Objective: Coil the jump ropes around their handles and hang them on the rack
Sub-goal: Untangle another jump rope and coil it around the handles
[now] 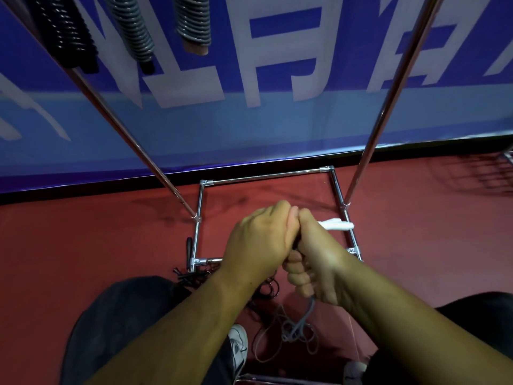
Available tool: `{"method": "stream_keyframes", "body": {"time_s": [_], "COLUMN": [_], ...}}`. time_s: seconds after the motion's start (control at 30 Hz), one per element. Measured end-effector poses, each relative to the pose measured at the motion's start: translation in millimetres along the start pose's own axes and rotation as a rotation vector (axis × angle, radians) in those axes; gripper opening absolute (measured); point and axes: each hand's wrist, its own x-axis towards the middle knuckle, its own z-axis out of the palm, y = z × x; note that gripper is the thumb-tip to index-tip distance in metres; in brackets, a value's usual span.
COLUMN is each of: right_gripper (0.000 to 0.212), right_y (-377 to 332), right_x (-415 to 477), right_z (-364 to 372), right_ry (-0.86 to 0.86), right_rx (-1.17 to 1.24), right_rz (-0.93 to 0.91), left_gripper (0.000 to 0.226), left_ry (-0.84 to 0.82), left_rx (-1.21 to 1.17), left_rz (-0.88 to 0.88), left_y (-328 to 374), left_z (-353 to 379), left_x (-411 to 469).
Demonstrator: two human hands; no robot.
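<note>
My right hand [316, 259] grips a jump rope by its white handles [340, 225], whose ends stick out to the right of my fist. A grey rope [301, 320] hangs from under that fist down to a loose tangle on the floor. My left hand [258, 240] is curled against the right one, its fingers closed where the handles are; what it holds is hidden. Three coiled ropes hang from the rack at top left: a black coil [70, 31], a grey coil [136, 29] and another grey coil [193, 20].
The chrome rack has two slanted posts [388, 107] and a square base frame [266, 176] on the red floor. Black jump ropes [194, 270] lie by the frame's near left corner. A blue banner wall [249, 120] stands behind. My knees and white shoes are below.
</note>
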Motion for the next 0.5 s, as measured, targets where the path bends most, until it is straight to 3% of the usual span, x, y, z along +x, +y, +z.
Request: {"method": "stream_keyframes", "body": {"time_s": [0.33, 0.4, 0.5], "right_gripper": [0.065, 0.068, 0.055], "right_y": [1, -2, -5], "right_x": [-1, 1, 2], "right_z": [-3, -6, -7], "right_ry": [0.156, 0.190, 0.252], "right_rx": [0.115, 0.078, -0.064], "right_rz": [-0.161, -0.254, -0.486], "left_gripper": [0.030, 0.025, 0.022], "left_ry": [0.020, -0.014, -0.064], "left_rx": [0.001, -0.103, -0.413], "left_rz": [0.014, -0.070, -0.300], "left_y": [12, 16, 23], "left_z": [2, -4, -15], "left_x": [-1, 0, 4]}}
